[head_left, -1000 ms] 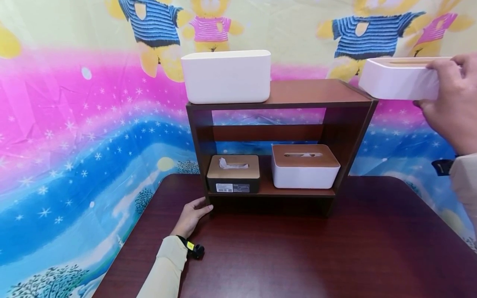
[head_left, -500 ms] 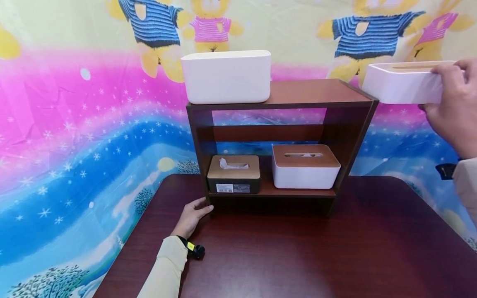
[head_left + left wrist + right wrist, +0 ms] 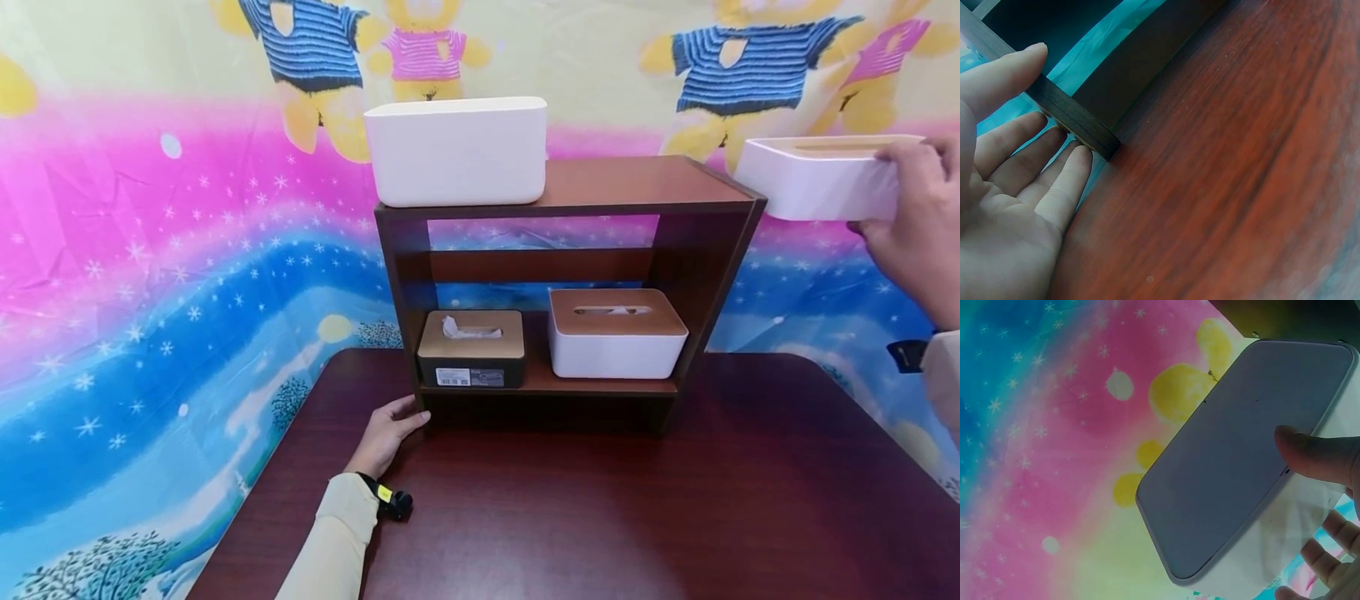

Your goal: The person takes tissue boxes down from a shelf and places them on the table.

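Observation:
A brown two-tier shelf [image 3: 630, 185] stands on the table. Low on its left side, my left hand [image 3: 382, 435] holds the side board [image 3: 1079, 124], thumb at the front edge and fingertips against the outer face. To the right of the shelf's top, my right hand [image 3: 921, 218] grips a white tissue box [image 3: 821, 185] with a wood-coloured lid, in mid-air. The right wrist view shows the box's flat underside [image 3: 1235, 462], with the thumb [image 3: 1313, 453] pressed on its edge and the other fingers along the side.
A tall white container [image 3: 457, 157] sits on the shelf's top left. On the lower tier are a dark tissue box [image 3: 471, 350] with a label and a white tissue box [image 3: 617, 337] with a wooden lid. Behind the dark red table [image 3: 540, 508] hangs a patterned cloth [image 3: 225, 208].
The tissue box in my right hand has sunk lower and shifted slightly to the right. My left hand keeps its place on the shelf.

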Available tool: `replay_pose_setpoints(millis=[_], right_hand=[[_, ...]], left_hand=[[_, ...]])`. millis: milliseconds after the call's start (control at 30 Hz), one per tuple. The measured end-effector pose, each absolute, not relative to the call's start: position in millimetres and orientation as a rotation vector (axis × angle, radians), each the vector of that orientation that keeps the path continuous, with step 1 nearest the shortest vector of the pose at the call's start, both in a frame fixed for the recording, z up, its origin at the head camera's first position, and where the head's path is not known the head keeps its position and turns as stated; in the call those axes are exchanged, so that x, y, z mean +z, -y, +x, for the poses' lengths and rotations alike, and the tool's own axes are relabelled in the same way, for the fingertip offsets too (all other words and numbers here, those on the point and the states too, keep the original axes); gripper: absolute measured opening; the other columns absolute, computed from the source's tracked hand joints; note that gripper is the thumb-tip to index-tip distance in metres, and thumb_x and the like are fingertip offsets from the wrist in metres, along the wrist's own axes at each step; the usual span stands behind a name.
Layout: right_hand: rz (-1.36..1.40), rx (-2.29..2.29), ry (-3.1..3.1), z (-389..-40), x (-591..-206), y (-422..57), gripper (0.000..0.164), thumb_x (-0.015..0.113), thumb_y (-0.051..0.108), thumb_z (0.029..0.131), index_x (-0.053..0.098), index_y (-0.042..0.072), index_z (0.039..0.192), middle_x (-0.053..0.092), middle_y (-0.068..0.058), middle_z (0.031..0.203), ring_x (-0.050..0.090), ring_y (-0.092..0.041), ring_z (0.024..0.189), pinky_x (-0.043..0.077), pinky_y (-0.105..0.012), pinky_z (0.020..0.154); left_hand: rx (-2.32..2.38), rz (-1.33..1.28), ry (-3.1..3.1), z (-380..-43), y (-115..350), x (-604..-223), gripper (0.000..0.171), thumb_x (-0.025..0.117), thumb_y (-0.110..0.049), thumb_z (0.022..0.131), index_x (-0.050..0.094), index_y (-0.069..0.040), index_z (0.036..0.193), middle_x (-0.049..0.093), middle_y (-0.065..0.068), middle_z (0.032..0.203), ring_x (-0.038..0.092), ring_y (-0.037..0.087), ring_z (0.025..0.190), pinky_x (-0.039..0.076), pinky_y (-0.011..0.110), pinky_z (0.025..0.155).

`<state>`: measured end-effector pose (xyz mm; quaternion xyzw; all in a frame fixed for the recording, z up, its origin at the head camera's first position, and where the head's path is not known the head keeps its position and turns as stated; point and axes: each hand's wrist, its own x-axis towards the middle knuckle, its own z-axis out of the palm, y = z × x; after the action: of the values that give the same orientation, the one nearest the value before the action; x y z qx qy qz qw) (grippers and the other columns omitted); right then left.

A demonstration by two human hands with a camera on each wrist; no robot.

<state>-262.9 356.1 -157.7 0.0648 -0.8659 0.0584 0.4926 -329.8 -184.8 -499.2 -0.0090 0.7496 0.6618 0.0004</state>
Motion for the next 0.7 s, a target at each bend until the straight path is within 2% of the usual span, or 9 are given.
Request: replay_pose_setpoints(millis=[500,700], right_hand=[[0.161,0.190,2.125,-268,-170,-367,0.060,0.059,-0.019,0.070,0.037,-0.004,0.125,0.034,-0.028,0.123,0.028,-0.040,0.120,0.025,-0.059,0.089],[0.153,0.199,2.129,-270,-175,-368,0.060,0.060,-0.019,0.070,0.038,-0.005,0.124,0.035,-0.030,0.118,0.030,-0.042,0.117,0.025,-0.059,0.089]], left_hand=[[2.075,0.009,-2.366,-329,186,-497,0.056,0.074,-0.033,0.071,0.055,-0.015,0.120,0.056,0.000,0.116,0.047,0.017,0.111,0.038,0.039,0.091],[2.081,-0.003,-2.356,-330,186,-499,0.051,0.072,-0.028,0.074,0.056,-0.016,0.120,0.056,0.001,0.115,0.048,0.017,0.110,0.038,0.038,0.091]])
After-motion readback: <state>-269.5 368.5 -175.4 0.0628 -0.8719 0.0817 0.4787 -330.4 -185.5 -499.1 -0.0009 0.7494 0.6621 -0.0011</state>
